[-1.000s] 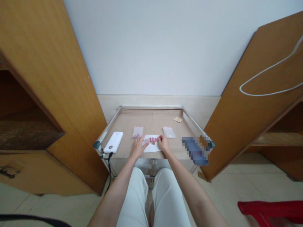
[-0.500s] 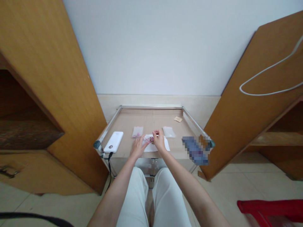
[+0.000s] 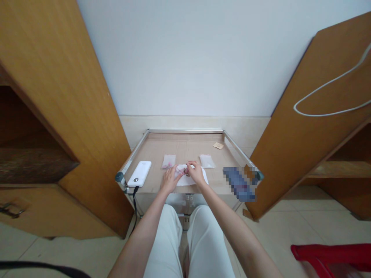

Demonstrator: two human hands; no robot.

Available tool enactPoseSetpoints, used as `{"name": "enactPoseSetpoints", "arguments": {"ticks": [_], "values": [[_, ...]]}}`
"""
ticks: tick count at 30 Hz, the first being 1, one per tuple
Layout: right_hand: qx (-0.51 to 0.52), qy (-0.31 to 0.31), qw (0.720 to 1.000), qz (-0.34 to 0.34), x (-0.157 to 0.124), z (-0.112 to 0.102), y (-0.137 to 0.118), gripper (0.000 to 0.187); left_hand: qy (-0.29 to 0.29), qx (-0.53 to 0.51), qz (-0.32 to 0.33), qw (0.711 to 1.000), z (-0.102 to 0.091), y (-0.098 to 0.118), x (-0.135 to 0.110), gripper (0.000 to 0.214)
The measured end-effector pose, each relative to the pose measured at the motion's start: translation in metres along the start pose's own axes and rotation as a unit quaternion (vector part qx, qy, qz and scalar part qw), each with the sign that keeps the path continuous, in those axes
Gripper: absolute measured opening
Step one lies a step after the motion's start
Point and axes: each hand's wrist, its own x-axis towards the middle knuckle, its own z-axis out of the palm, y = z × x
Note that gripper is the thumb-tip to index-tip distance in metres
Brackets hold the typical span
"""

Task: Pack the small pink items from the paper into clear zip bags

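On the small table lies a white sheet (image 3: pixel 199 181), with a cluster of small reddish-pink bits (image 3: pixel 186 171) on it between my hands. My left hand (image 3: pixel 171 180) rests on the sheet's left side, fingers stretched out and thumb pointing at the cluster. Thumb and fingers of my right hand (image 3: pixel 195 172) are pinched together at the cluster's right edge; whatever they hold is too small to name. A clear bag with pink bits inside (image 3: pixel 168 161) lies beyond my left hand. Another small bag, whitish (image 3: pixel 206 161), lies beyond my right hand.
A white power bank (image 3: pixel 139 173) with a black cable (image 3: pixel 135 200) lies on the table's left. A tan paper tag (image 3: pixel 218 146) sits at the back right, and a pixelated blue item (image 3: pixel 239 183) at the right. Metal rails (image 3: pixel 185 131) edge the table; wooden cabinets (image 3: pixel 98 127) flank it.
The fingers of my right hand have shifted slightly left and down onto the cluster. My left hand stays nearly in place on the sheet.
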Motion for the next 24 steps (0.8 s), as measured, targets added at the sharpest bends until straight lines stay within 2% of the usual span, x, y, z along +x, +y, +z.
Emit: {"name": "enactPoseSetpoints", "arguments": {"ticks": [4,9,15,24], "values": [[-0.038,0.020,0.999,0.004,0.002,-0.013,0.015,0.014,-0.003,0.005,-0.005,1.000,-0.001,0.001,0.000,0.046],[-0.105,-0.021,0.994,-0.008,0.000,-0.017,0.028,0.012,0.003,0.001,-0.001,1.000,-0.001,0.001,-0.001,0.045],[-0.182,-0.038,0.982,-0.015,-0.004,-0.015,0.033,0.013,-0.002,0.001,0.000,1.000,-0.002,0.000,-0.001,0.045],[-0.217,-0.053,0.975,0.001,-0.003,-0.015,0.032,0.012,-0.004,0.004,0.001,1.000,0.000,-0.002,-0.001,0.046]]}}
